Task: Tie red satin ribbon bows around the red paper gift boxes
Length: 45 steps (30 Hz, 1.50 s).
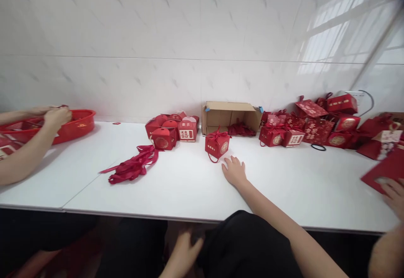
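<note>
My right hand [234, 171] lies flat on the white table [189, 185], palm down with its fingers spread and nothing in it. Just beyond its fingertips stands a small red gift box [217, 145] tied with a red ribbon bow; hand and box are apart. My left hand [184, 252] is below the table's front edge, fingers loosely apart against black fabric [246, 244] on my lap, and it holds nothing.
A heap of red ribbons [134, 168] lies to the left, with a cluster of red boxes [172, 131] behind it. An open cardboard carton [230, 117] lies on its side by the wall. Several red boxes [315, 126] are piled at the right. A person's hands [55, 116] work at a red basket [78, 122]; another's hand [394, 196] holds flat red card [386, 168].
</note>
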Available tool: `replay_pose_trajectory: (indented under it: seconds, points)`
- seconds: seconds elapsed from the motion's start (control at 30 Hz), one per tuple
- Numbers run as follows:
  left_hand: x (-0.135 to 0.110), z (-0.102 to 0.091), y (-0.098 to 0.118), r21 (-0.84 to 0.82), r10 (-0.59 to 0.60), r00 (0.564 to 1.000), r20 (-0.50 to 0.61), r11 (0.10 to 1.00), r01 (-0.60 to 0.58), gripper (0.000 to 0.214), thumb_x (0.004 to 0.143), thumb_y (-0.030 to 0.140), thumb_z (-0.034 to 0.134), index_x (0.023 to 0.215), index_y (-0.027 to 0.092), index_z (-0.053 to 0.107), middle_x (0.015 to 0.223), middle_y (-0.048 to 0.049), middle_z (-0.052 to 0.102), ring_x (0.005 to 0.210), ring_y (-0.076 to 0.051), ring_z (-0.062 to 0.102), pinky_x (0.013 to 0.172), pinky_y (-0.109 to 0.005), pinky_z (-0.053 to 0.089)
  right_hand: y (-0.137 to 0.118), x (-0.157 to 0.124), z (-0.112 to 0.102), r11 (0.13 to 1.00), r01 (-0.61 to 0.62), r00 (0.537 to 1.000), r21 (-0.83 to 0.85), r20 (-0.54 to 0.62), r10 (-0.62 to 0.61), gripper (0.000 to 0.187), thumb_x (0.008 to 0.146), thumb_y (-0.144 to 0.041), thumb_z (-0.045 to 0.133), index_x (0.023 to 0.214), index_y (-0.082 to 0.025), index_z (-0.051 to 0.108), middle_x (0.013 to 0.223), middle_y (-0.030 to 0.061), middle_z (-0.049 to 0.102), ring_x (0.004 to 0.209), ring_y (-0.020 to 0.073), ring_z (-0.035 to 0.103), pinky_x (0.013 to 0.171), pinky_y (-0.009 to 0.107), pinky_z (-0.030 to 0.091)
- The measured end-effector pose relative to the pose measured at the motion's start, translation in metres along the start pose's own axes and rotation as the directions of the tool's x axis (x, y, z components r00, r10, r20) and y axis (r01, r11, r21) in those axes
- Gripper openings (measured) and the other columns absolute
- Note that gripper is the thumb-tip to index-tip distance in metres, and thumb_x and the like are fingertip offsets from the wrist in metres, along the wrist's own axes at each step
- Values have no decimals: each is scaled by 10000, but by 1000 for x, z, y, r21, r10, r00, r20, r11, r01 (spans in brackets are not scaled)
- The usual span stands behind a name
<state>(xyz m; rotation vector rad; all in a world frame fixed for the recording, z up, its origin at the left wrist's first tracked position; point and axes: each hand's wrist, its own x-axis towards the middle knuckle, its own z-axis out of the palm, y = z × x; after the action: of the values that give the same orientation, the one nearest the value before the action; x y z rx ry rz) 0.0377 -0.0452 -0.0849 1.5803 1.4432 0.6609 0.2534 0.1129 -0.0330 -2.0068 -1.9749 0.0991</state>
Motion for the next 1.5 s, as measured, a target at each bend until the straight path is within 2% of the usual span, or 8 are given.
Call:
replay_pose_trajectory:
  seconds: [0.17, 0.3, 0.5, 0.8, 0.93, 1.1, 1.3, 1.5]
  points:
    - [-62, -59, 19, 21, 35, 969, 245, 999, -42, 286, 793, 439, 542, 969, 260, 678, 961, -25, 695, 924, -219, 624, 855, -312, 470, -1, -3, 1, 998, 65, 998, -7, -17, -65, 404, 918, -306, 282, 1214, -183, 529, 1361, 117, 444, 1259, 279, 347, 993, 464, 259]
    - [-34, -133, 39, 344, 321, 841, -436, 923, -174, 236, 796, 410, 510, 808, 227, 659, 892, -43, 679, 916, -222, 599, 881, -316, 440, -2, -6, -1, 997, 77, 997, -19, -10, -77, 386, 913, -290, 302, 1193, -180, 545, 1344, 112, 463, 1242, 272, 367, 983, 442, 283]
    - [45, -193, 15, 485, 214, 755, -619, 861, 154, 345, 681, 323, 590, 982, 166, 647, 1088, -120, 620, 1069, -302, 524, 941, -392, 394, -5, -12, -12, 993, 82, 995, -81, 59, -78, 392, 929, -256, 261, 1216, -180, 517, 1325, 133, 466, 1234, 261, 390, 963, 447, 317]
    - [66, -154, 22, 331, 164, 622, -766, 930, 163, 84, 690, 244, 603, 732, 200, 660, 926, -68, 667, 873, -233, 605, 795, -346, 474, -88, 38, -65, 949, 314, 825, -19, 501, -263, 190, 732, -332, 651, 751, -153, 712, 737, 114, 671, 816, 260, 629, 745, 380, 446]
    - [60, -136, 25, 231, 174, 504, -846, 972, 52, 196, 762, 337, 559, 859, 221, 684, 1021, -54, 664, 981, -230, 581, 871, -355, 454, -151, 15, -49, 825, 516, 698, 230, 446, -561, 301, 797, -465, 558, 917, -227, 698, 919, 44, 687, 871, 180, 613, 773, 264, 440]
    - [51, -124, 16, 27, 140, 570, -810, 979, -202, 207, 757, 337, 574, 878, 203, 676, 891, -51, 694, 843, -202, 630, 766, -315, 489, -159, -35, -3, 549, 693, 534, 466, 179, -826, 419, 837, -453, 495, 1138, -184, 605, 918, 89, 626, 832, 194, 586, 746, 295, 451]
    - [47, -114, 19, 16, 152, 569, -808, 971, -238, 157, 717, 295, 621, 828, 186, 643, 817, -38, 674, 776, -170, 619, 727, -277, 494, -159, -54, -2, 553, 480, 642, 682, 157, -751, 308, 826, -292, 521, 1088, -158, 613, 927, 83, 606, 766, 159, 560, 731, 283, 447]
    - [48, -113, 18, -42, 155, 556, -817, 945, -325, 215, 756, 237, 559, 947, 181, 641, 957, -58, 682, 886, -180, 622, 797, -293, 488, -169, -47, 1, 420, -347, 815, 839, 491, -309, 305, 854, -323, 445, 1055, -175, 620, 859, 47, 587, 636, 110, 491, 580, 229, 383]
